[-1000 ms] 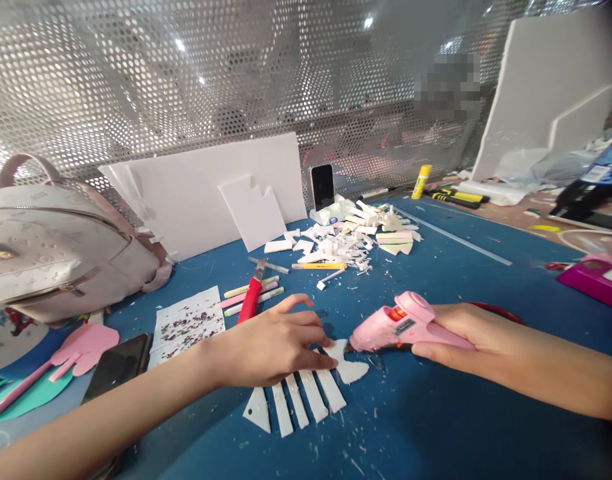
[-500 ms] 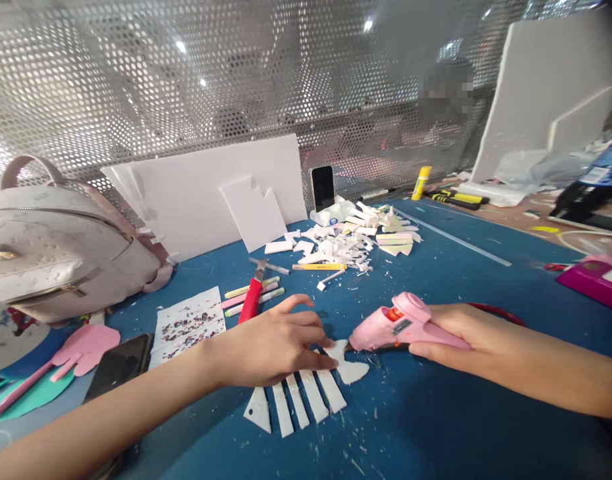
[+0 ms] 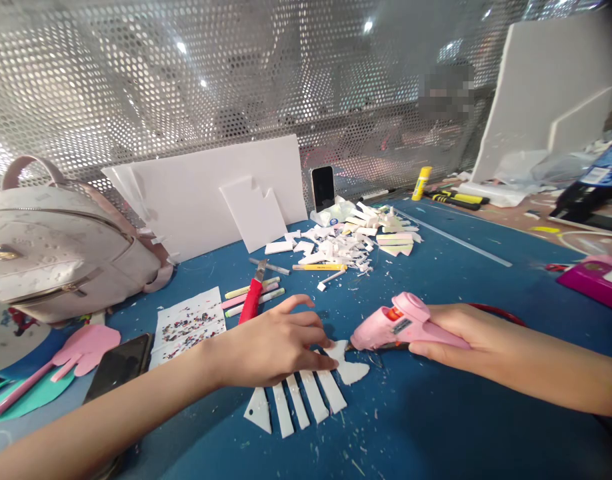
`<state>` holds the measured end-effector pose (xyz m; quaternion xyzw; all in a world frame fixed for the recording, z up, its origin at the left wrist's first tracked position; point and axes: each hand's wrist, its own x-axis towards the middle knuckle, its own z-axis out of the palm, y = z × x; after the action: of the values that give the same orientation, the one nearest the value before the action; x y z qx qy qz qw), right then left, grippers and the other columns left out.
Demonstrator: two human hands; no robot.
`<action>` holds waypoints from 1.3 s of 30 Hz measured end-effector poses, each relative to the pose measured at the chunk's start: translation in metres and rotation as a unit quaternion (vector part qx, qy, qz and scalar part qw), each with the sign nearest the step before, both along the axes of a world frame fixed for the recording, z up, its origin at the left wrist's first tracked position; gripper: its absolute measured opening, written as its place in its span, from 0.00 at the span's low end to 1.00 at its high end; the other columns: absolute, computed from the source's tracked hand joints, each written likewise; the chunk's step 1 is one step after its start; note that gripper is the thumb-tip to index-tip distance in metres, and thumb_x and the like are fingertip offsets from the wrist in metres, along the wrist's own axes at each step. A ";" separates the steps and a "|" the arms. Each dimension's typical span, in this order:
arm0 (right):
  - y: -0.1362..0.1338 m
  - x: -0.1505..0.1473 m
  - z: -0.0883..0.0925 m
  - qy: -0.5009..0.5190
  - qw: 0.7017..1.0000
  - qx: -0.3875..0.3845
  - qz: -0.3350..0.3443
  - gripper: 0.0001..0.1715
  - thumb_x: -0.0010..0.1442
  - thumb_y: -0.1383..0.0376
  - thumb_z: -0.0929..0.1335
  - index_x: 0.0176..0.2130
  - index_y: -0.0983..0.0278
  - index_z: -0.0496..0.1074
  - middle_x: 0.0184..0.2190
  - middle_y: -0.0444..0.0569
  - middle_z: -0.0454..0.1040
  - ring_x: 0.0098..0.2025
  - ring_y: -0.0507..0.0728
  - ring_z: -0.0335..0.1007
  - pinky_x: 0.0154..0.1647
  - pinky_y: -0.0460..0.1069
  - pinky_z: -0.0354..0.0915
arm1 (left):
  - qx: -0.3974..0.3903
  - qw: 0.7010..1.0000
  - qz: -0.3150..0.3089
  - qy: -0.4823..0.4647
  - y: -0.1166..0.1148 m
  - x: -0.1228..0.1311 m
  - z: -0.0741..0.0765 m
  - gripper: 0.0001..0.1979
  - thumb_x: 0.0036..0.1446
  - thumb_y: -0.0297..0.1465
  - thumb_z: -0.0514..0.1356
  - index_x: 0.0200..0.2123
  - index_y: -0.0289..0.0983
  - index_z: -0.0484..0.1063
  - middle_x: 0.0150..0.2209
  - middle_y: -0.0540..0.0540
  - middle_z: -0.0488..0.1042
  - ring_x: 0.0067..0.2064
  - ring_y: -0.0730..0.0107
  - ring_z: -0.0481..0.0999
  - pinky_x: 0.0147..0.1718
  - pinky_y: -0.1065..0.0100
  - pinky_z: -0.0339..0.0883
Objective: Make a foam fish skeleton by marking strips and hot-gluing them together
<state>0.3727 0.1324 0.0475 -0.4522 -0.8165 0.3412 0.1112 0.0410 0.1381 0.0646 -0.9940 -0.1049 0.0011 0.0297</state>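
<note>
A fish skeleton of white foam pieces [image 3: 315, 397] lies flat on the blue table [image 3: 431, 427], with a triangular head at the left, several ribs and a forked tail [image 3: 353, 371] at the right. My left hand [image 3: 281, 340] covers its middle from above. Its thumb and a fingertip close on the narrow part beside the tail, while another finger is raised. In my right hand [image 3: 451, 333] is a pink hot glue gun [image 3: 399, 327], gripped round the handle. The gun's nozzle points left and sits right by the tail's edge. Whether it touches the foam is hard to see.
Behind my left hand lie a red utility knife [image 3: 251, 300], markers [image 3: 236, 308] and a glitter-strewn paper [image 3: 189, 325]. Foam scraps [image 3: 343, 243] are heaped farther back, before a phone [image 3: 323, 188]. A backpack [image 3: 66, 247] stands left; a purple-pink object [image 3: 593, 283] lies right.
</note>
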 end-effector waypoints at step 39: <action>-0.005 -0.007 0.013 0.001 0.999 -0.034 -0.005 0.24 0.66 0.43 0.64 0.52 0.48 0.79 0.58 0.40 0.76 0.62 0.70 0.68 0.64 0.57 0.62 | -0.005 1.000 -0.001 0.001 0.000 0.000 0.001 0.19 0.72 0.24 0.49 0.57 0.40 0.74 0.56 0.45 0.76 0.56 0.61 0.73 0.64 0.51 0.49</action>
<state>0.3661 0.1273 0.0601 -0.4593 -0.8021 0.3689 0.0976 0.0407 0.1384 0.0657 -0.9943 -0.1041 0.0022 0.0244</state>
